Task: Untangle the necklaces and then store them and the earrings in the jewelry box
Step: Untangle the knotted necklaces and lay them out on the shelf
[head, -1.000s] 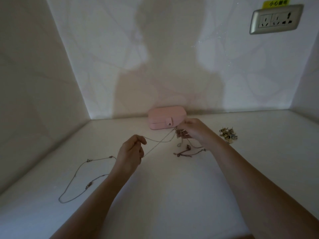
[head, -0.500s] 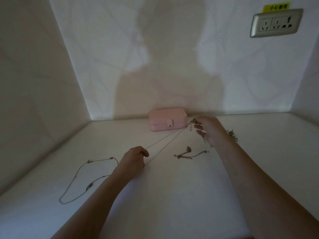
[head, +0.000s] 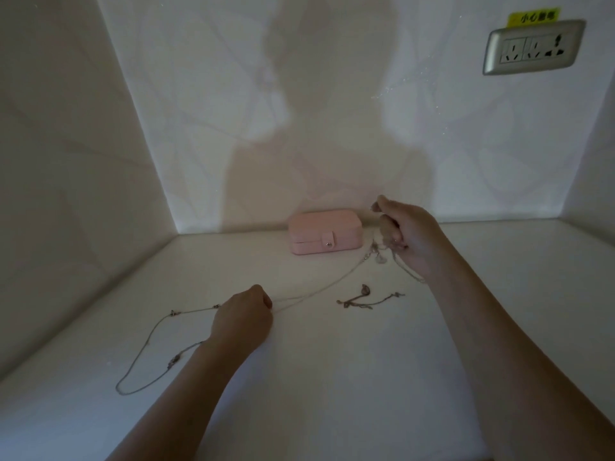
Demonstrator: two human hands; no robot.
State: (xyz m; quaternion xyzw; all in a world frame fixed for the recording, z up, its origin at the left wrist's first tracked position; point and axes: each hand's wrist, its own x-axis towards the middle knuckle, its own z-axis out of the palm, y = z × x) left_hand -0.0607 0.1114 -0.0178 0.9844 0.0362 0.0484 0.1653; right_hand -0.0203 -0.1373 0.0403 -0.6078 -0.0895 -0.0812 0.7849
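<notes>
A closed pink jewelry box (head: 324, 231) stands against the back wall. My left hand (head: 244, 312) rests low on the white surface, pinching a thin silver necklace chain (head: 319, 287) that runs slack up to my right hand (head: 404, 234). The right hand is raised beside the box, fingers closed on the chain's other end, with small pendants dangling below it. A second necklace (head: 146, 357) lies looped on the surface at the left. A short dark piece of jewelry (head: 366, 299) lies between my hands. The earrings are hidden behind my right hand.
The white surface (head: 332, 377) is boxed in by walls on the left, back and right. A silver power socket (head: 532, 48) with a yellow label sits high on the back wall at the right.
My right hand has lifted higher and closed its fingers on the chain's end. The chain, taut half a second ago, now sags. My left hand has stayed low, still pinching it.
</notes>
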